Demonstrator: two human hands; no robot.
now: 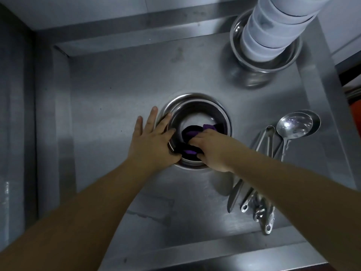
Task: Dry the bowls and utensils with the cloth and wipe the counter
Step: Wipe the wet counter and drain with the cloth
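A round stainless-steel bowl (195, 106) sits in the middle of the frame on the flat grey steel counter (117, 85). The left hand (154, 139) lies against the bowl's left rim, fingers spread wide, the thumb hooked over the near edge and the index finger resting along the rim. The right hand (211, 147) is down inside the bowl, its fingers curled and pressing a dark cloth with purple patches (190, 133) onto the bowl's floor (only the bunched folds around the fingers show).

In the upper right of the frame a second, wider steel bowl (252, 64) holds a tall leaning stack of pale white bowls (273, 28), which runs out of the top of the picture.

On the right side, well apart from the central bowl, lie the utensils: two nested steel ladles (297, 125) with their cups toward the top, slim metal tongs (267, 139) just to their left, and lower down a butter knife (234, 196) beside the handles, partly hidden by the right forearm.
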